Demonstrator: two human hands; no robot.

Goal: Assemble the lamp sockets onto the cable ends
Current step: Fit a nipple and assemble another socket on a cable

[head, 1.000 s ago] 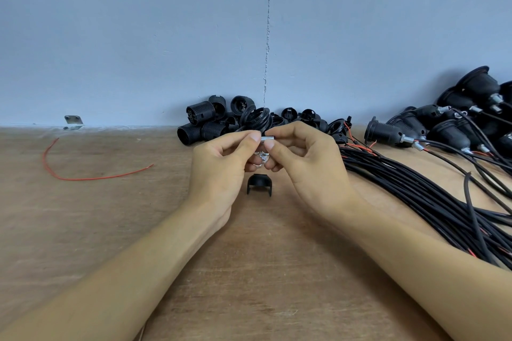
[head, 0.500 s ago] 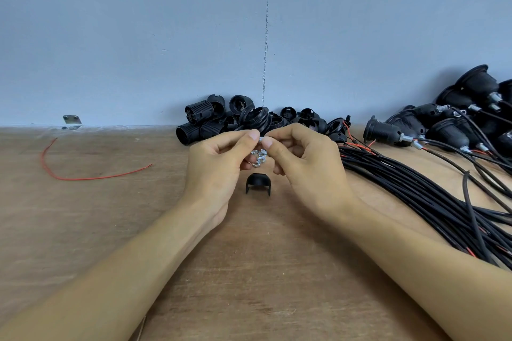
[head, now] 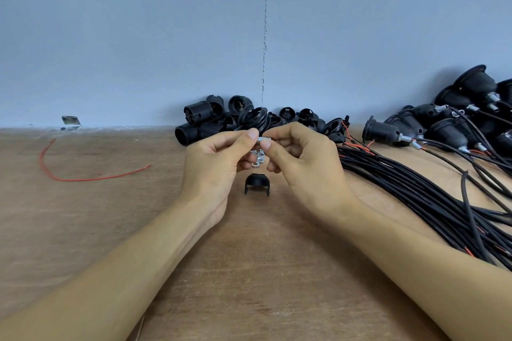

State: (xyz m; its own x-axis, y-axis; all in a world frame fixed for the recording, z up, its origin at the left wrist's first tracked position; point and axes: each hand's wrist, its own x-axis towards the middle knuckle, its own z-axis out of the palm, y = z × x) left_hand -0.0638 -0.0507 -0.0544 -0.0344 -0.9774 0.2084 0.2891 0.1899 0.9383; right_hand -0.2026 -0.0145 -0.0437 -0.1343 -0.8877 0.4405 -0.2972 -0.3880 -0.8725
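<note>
My left hand (head: 219, 158) and my right hand (head: 302, 158) meet above the wooden table. Between their fingertips they pinch a small silver threaded tube (head: 263, 139). Several silver nuts (head: 257, 159) lie cupped in my left hand's curled fingers just below it. A black socket cap (head: 256, 184) stands on the table under my hands. A pile of loose black socket parts (head: 221, 119) lies against the wall behind them. A thick bundle of black cables (head: 432, 196) runs off to the right.
Finished black sockets on cable ends (head: 448, 124) are heaped at the back right. A loose red wire (head: 83, 177) curves on the table at the left. A small metal bracket (head: 71, 121) sits at the wall's foot. The grey-blue wall closes the back.
My hands have stayed in the same spot. My fingertips have shifted slightly on the silver tube, and the nuts show a little more between the hands.
</note>
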